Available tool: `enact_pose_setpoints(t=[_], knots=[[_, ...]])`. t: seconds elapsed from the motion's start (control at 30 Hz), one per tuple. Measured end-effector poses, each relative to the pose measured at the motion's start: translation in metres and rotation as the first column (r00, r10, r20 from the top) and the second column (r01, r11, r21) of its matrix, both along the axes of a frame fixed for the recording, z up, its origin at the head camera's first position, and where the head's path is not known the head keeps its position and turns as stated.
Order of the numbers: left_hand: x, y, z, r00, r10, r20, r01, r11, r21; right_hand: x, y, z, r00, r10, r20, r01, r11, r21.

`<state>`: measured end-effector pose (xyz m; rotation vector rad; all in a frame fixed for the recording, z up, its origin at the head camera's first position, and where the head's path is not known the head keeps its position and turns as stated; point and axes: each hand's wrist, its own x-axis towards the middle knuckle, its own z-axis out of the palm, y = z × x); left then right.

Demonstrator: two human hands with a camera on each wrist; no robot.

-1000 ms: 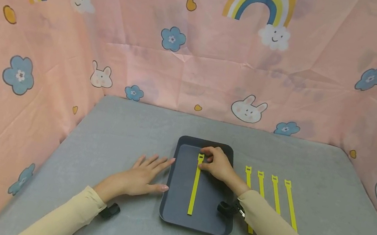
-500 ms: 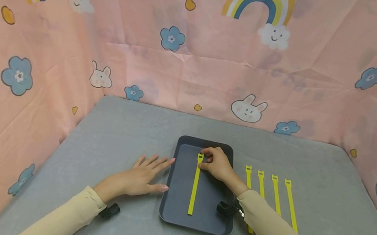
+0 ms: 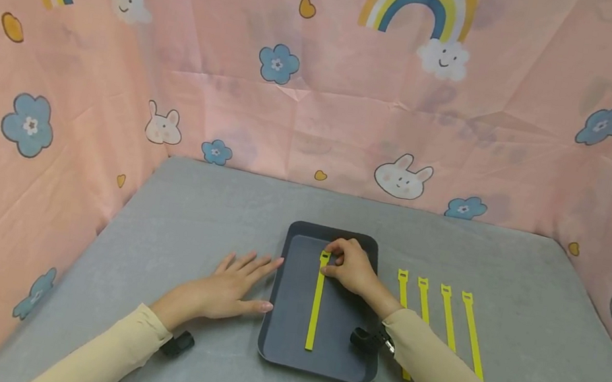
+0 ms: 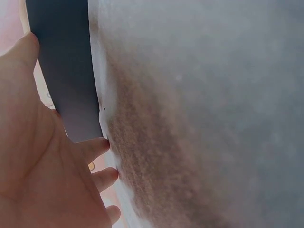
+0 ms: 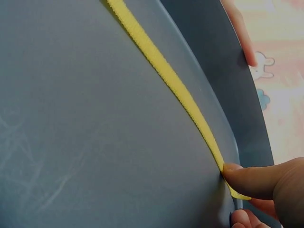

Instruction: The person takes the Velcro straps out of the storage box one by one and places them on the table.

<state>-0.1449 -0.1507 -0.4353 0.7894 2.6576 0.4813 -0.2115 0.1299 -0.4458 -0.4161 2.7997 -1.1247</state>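
Observation:
A yellow hook-and-loop cable tie lies lengthwise in a dark grey rectangular tray, its slotted head toward the far end. My right hand reaches over the tray's right side and pinches the tie near that head. In the right wrist view, the thumb presses on the tie close to its end. On the left, my left hand is spread palm down, index fingertip and thumb tip at the tray's left wall. The left wrist view shows its fingers against the tray's dark side.
Several more yellow cable ties lie side by side on the grey table right of the tray, partly covered by my right sleeve. A pink patterned cloth hangs behind the table and along both sides.
Almost nothing differs. Both hands stay in place, and the cable tie's head has shifted very slightly within the tray.

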Motion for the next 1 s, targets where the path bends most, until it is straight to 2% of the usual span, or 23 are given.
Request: enact_pose_setpoints(t=[0.33, 0.5, 0.8, 1.0], knots=[[-0.0004, -0.0004, -0.0008, 1.000, -0.001, -0.009, 0.001, 1.000, -0.004, -0.0004, -0.0015, 0.0012, 1.000, -0.005, 0.015, 0.005, 1.000, 0.004], [-0.0001, -0.0006, -0.0012, 1.000, -0.002, -0.003, 0.002, 1.000, -0.003, 0.0001, -0.0029, -0.0001, 1.000, 0.019, -0.001, -0.019, 1.000, -0.022], [0.0004, -0.0007, -0.0015, 1.000, 0.002, 0.016, -0.002, 1.000, 0.007, 0.0006, -0.0049, -0.0038, 1.000, 0.008, -0.024, -0.010, 0.997, -0.080], [-0.0001, -0.0007, -0.0020, 1.000, 0.001, 0.005, -0.001, 1.000, 0.013, 0.0012, -0.0045, -0.0028, 0.999, -0.006, -0.052, 0.002, 0.996, -0.091]])
